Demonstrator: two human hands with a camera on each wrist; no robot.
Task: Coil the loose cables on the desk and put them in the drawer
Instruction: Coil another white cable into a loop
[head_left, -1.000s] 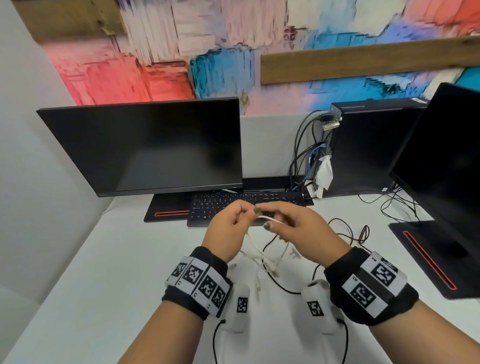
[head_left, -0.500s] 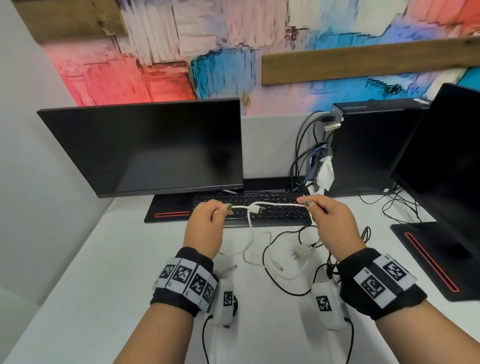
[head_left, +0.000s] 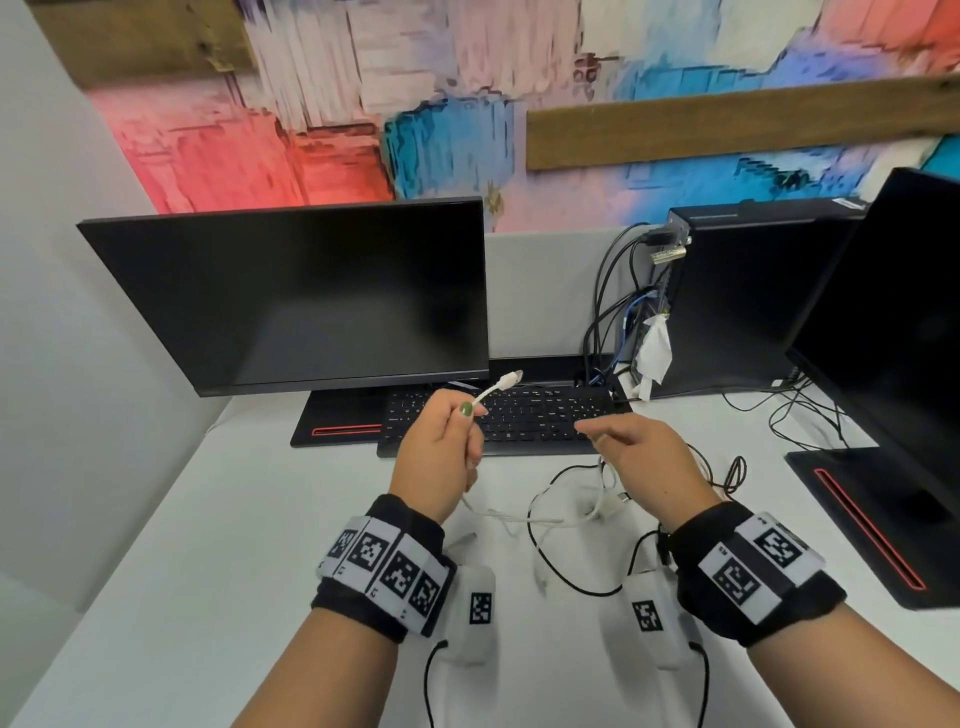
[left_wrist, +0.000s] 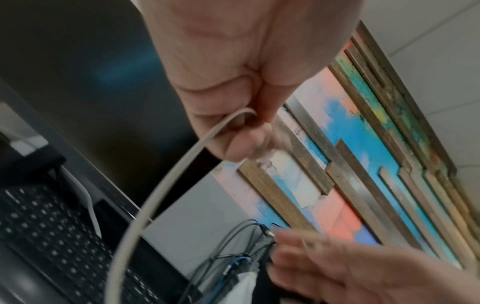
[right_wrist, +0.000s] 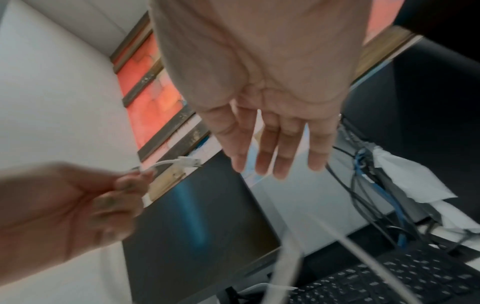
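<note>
My left hand (head_left: 447, 447) is raised over the desk and pinches a white cable (head_left: 491, 391) near its plug, which sticks up past the thumb. The rest of that white cable (head_left: 519, 517) droops to the desk between my wrists. In the left wrist view the white cable (left_wrist: 166, 185) curves down from my curled fingers (left_wrist: 233, 131). My right hand (head_left: 639, 457) hovers to the right with straight fingers (right_wrist: 275, 148) and holds nothing. A black cable (head_left: 566, 577) loops on the desk among the white one.
A black keyboard (head_left: 524, 415) lies just beyond my hands, under a dark monitor (head_left: 291, 296). A computer tower (head_left: 743, 291) with plugged-in cables stands at back right, a second monitor (head_left: 893, 332) at far right. More thin black cables (head_left: 800, 415) lie near it.
Both hands held the white cable stretched between them; now my right hand has let go and opened. My left hand has lifted the plug end up.
</note>
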